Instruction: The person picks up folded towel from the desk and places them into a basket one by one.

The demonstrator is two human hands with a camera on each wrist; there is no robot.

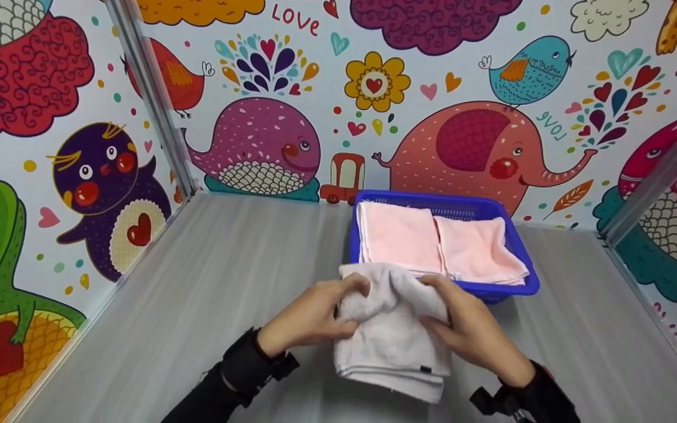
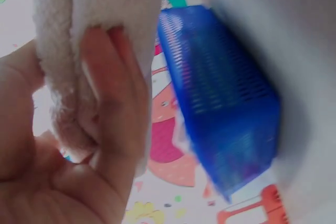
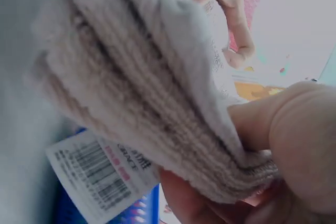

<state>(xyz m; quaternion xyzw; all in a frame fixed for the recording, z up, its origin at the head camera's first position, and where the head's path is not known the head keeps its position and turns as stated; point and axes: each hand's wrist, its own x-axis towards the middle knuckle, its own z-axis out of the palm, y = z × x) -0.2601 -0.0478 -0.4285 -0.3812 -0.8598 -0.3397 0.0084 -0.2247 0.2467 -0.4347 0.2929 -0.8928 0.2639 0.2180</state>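
Note:
Both hands grip a folded white towel [image 1: 394,346] in front of the blue basket [image 1: 523,281]. My left hand [image 1: 318,308] pinches its left edge between thumb and fingers, and in the left wrist view the fingers curl round the thick fold. On the opposite edge, my right hand [image 1: 471,323] holds the layers, thumb on the near face. A paper tag with a barcode [image 3: 102,174] hangs from the towel in the right wrist view. A small dark label [image 1: 425,369] shows near its lower edge. Two folded pink towels [image 1: 400,235] lie side by side in the basket.
The basket stands on a grey wood-grain table [image 1: 244,252] near the back panel. Panels printed with cartoon animals [image 1: 268,147] enclose the table at the back and sides, joined by metal corner posts [image 1: 153,88].

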